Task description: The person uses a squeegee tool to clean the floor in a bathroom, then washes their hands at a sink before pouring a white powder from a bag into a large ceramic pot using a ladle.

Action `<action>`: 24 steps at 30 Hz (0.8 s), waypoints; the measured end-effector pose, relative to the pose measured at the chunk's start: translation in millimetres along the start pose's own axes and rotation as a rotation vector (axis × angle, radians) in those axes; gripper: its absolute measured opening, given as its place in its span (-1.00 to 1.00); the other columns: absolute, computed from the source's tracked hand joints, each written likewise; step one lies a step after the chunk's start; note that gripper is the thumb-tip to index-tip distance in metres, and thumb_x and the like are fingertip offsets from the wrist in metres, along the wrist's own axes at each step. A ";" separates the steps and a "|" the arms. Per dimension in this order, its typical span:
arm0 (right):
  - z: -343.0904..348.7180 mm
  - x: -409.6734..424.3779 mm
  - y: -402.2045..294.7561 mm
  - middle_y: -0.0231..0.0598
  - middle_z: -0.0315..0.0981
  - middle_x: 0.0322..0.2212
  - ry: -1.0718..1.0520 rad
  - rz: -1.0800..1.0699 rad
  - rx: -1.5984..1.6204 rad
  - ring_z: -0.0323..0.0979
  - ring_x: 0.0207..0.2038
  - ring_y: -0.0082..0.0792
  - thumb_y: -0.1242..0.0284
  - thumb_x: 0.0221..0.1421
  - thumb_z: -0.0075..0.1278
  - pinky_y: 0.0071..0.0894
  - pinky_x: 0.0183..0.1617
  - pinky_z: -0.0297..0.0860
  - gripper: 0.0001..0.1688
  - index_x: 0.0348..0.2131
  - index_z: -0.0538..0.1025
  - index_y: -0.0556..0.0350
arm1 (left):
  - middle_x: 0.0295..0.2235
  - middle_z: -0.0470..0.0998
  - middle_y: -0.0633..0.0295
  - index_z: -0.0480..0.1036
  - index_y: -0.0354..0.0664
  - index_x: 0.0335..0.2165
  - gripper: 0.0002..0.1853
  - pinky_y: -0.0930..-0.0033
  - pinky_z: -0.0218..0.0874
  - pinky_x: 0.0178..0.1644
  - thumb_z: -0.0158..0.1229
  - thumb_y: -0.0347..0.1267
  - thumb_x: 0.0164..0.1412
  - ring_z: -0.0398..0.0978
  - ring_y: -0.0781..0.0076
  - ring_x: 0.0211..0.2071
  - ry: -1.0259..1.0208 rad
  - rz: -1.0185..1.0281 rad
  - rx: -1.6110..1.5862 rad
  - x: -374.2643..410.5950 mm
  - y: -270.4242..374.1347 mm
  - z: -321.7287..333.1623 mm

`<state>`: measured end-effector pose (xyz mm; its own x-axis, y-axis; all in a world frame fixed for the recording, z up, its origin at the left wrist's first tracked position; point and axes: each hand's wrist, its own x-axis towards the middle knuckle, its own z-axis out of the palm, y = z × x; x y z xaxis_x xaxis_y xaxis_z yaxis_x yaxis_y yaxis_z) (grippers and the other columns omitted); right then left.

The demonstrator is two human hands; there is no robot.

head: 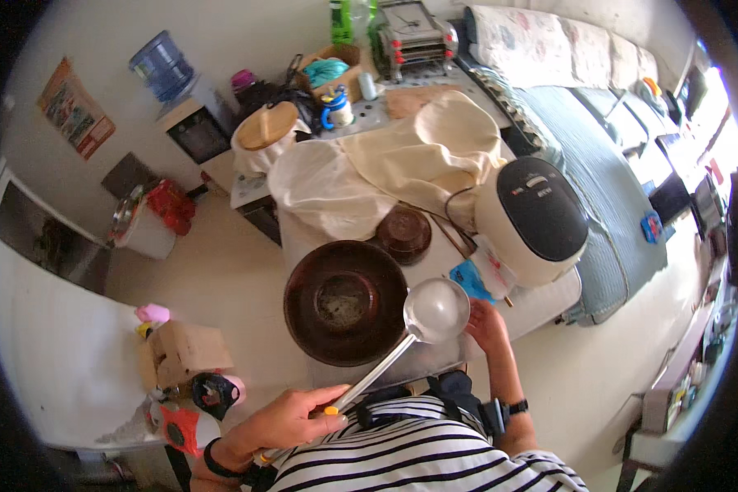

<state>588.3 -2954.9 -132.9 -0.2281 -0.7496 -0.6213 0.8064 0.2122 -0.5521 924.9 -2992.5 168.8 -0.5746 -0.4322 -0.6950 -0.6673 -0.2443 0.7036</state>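
Note:
My left hand (295, 415) is closed around the handle of a long-handled metal ladle (436, 310). The handle slants up to the right, and the round bowl of the ladle is beside the right rim of a large dark brown basin (301, 307). The basin stands on the table near its front edge; its inside shows some pale residue on the bottom. My right hand (487, 326) is at the right rim of the ladle's bowl, fingers curled; whether they grip it I cannot tell. Behind the basin sits a smaller brown bowl (404, 230), apparently upside down.
A white rice cooker (498, 234) with a black lid stands on the table's right. Chopsticks (452, 237) and a blue packet (470, 280) lie between it and the small bowl. Cream cloths (332, 181) cover things at the back. A cardboard box (190, 350) is at left.

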 end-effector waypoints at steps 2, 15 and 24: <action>32.5 -39.9 -9.9 -0.23 0.39 -0.53 -0.061 0.051 -0.149 0.38 -0.51 -0.39 0.25 0.02 -0.23 -0.44 -0.47 0.35 -0.63 -0.31 0.37 0.20 | -0.62 0.28 0.39 0.11 -0.25 0.00 -0.46 0.65 0.07 -0.60 0.02 -0.34 0.05 0.18 0.72 -0.67 0.056 0.002 -0.109 -14.0 -5.0 1.1; 218.7 -142.4 -26.7 -0.35 0.20 -0.71 -0.715 0.389 -0.593 0.13 -0.74 -0.56 0.11 0.10 -0.32 -0.62 -0.71 0.06 -0.53 -0.29 0.34 0.16 | -0.60 0.27 0.39 0.11 -0.25 -0.02 -0.52 0.65 0.10 -0.59 -0.06 -0.39 0.06 0.21 0.71 -0.63 0.273 0.169 -0.398 -4.3 8.3 46.4; 223.5 -132.2 -72.7 -0.40 0.08 -0.84 -0.646 0.447 -0.760 -0.02 -0.87 -0.56 0.30 0.03 -0.22 -0.60 -0.83 -0.10 -0.77 -0.50 0.30 0.10 | -0.47 0.33 0.32 0.07 -0.26 0.02 -0.47 0.67 0.18 -0.53 -0.07 -0.25 0.12 0.25 0.73 -0.56 0.290 0.303 -0.621 2.6 -1.4 76.7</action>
<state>681.8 -3011.4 113.6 0.5100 -0.6488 -0.5648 0.1468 0.7126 -0.6860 887.9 -2926.7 154.6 -0.4857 -0.7489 -0.4508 -0.0596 -0.4862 0.8718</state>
